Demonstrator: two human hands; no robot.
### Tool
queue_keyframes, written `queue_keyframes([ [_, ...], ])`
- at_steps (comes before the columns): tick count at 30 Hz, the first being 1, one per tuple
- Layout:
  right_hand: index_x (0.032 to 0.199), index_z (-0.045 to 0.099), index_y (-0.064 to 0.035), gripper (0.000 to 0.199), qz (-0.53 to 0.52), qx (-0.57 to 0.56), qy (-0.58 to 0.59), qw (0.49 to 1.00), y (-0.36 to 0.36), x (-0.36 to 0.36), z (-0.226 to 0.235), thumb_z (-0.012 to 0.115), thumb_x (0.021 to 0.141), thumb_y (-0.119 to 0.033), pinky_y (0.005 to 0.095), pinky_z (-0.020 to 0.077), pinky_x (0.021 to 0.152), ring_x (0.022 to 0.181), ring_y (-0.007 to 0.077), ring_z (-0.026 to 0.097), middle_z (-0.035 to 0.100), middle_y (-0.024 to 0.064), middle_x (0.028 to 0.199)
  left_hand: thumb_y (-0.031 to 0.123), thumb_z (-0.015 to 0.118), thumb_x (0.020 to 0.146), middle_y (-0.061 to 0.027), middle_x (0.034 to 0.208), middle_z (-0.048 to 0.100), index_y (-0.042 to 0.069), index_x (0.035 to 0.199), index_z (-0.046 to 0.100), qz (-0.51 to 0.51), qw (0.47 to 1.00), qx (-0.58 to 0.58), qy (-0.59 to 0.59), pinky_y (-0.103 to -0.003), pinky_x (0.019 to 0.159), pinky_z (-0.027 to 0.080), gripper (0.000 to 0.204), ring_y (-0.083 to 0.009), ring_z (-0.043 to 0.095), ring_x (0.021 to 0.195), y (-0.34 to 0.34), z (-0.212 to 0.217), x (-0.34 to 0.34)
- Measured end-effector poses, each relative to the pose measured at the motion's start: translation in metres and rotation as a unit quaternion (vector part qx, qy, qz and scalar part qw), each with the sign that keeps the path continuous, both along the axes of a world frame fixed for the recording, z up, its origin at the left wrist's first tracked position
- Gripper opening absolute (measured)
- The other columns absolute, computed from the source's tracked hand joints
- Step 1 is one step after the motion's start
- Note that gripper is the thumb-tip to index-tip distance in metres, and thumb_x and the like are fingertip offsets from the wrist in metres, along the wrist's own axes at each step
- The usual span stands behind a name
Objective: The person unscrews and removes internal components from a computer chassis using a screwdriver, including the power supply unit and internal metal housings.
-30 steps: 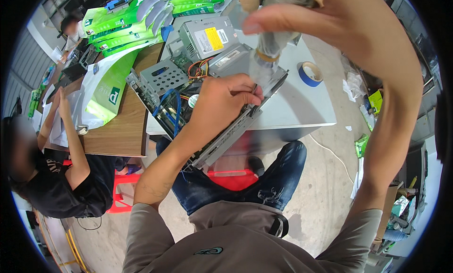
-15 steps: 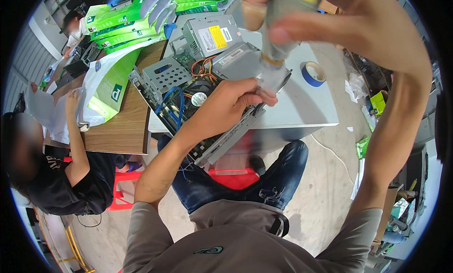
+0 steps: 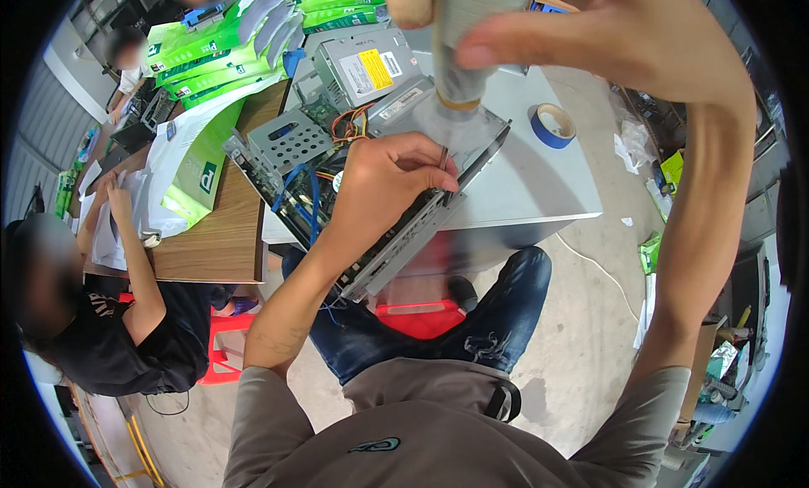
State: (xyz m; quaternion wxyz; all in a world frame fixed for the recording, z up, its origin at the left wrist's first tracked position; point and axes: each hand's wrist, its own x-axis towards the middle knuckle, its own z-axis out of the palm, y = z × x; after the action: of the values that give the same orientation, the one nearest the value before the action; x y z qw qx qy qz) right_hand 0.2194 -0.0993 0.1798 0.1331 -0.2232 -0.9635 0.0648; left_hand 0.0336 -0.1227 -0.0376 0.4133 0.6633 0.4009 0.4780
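Lying tilted across the near edge of a grey metal table (image 3: 539,193), an opened desktop computer case (image 3: 396,235) shows its insides: a perforated grey drive cage (image 3: 291,141), blue cables (image 3: 313,203), a bundle of red and yellow wires (image 3: 350,126) and a silver power supply with a yellow label (image 3: 366,67) at the far end. The case's front rail hangs out over the person's knees. The left hand (image 3: 383,185) rests on that rail, with thumb and forefinger pinched together on a thin dark metal shaft (image 3: 443,159) that stands upright at the case's edge. Raised close to the camera, the right hand (image 3: 590,41) wraps its fingers around a blurred grey, cylindrical tool body (image 3: 468,33), which tapers downward toward the shaft; whether the two join is too blurred to tell. A roll of blue tape (image 3: 552,124) lies on the table to the right of the case, apart from it. Left of the case sits a wooden table (image 3: 223,235) with white and green packets (image 3: 190,163), and more green packets (image 3: 219,45) stacked beyond. Another person in a black shirt (image 3: 109,353) sits at that table on a red stool (image 3: 232,345).
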Motion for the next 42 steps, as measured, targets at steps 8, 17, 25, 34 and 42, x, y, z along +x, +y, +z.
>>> queue_keyframes([
  [8, 0.107, 0.066, 0.0008, 0.036, -0.097, 0.149, 0.017, 0.984, -0.024, -0.003, -0.025, 0.07, 0.1, -0.035, 0.0416, 0.0546, 0.07, 0.074, 0.0333, 0.069, 0.066, 0.0188, 0.076, -0.002, 0.077, 0.086, -0.0104, 0.086, 0.079, -0.005, 0.1, 0.075, 0.021, 0.995, 0.072, 0.072, -0.027, 0.078, 0.058, 0.015, -0.0123, 0.074, 0.081, -0.003, -0.002, 0.005],
  [17, 0.107, 0.065, 0.0011, 0.037, -0.011, 0.023, 0.018, 1.0, -0.007, -0.003, -0.007, 0.07, 0.1, -0.035, 0.0419, 0.055, 0.069, 0.072, 0.0337, 0.069, 0.066, 0.0192, 0.075, -0.002, 0.075, 0.087, -0.0083, 0.086, 0.078, -0.003, 0.099, 0.074, -0.071, 0.989, 0.076, 0.109, -0.028, 0.079, 0.057, 0.012, -0.0134, 0.073, 0.082, 0.013, -0.003, -0.011],
  [25, 0.107, 0.064, 0.0006, 0.036, -0.285, 0.059, -0.076, 0.954, -0.052, -0.048, 0.024, 0.071, 0.099, -0.034, 0.0418, 0.0548, 0.067, 0.07, 0.0336, 0.07, 0.065, 0.0192, 0.073, 0.009, 0.083, 0.082, -0.0088, 0.084, 0.074, -0.001, 0.099, 0.073, -0.061, 0.98, 0.116, 0.151, -0.03, 0.074, 0.056, 0.022, -0.0198, 0.074, 0.078, 0.012, -0.003, -0.01],
  [34, 0.116, 0.059, -0.0043, 0.037, 0.094, 0.028, 0.072, 0.993, 0.001, 0.007, -0.026, 0.077, 0.095, -0.028, 0.0384, 0.0522, 0.066, 0.077, 0.0288, 0.068, 0.064, 0.0175, 0.082, -0.005, 0.069, 0.086, -0.0133, 0.097, 0.064, 0.0, 0.101, 0.071, -0.133, 0.945, 0.198, 0.223, -0.041, 0.081, 0.055, 0.016, -0.0338, 0.067, 0.091, 0.023, -0.017, -0.026],
  [42, 0.123, 0.059, -0.0052, 0.039, -0.003, 0.043, 0.127, 0.991, -0.015, 0.019, -0.036, 0.077, 0.095, -0.025, 0.037, 0.0518, 0.071, 0.096, 0.0251, 0.065, 0.064, 0.0168, 0.105, -0.006, 0.071, 0.085, -0.0146, 0.097, 0.066, 0.0, 0.101, 0.071, -0.116, 0.92, 0.247, 0.282, -0.042, 0.082, 0.054, 0.016, -0.0369, 0.067, 0.089, 0.022, -0.018, -0.025],
])
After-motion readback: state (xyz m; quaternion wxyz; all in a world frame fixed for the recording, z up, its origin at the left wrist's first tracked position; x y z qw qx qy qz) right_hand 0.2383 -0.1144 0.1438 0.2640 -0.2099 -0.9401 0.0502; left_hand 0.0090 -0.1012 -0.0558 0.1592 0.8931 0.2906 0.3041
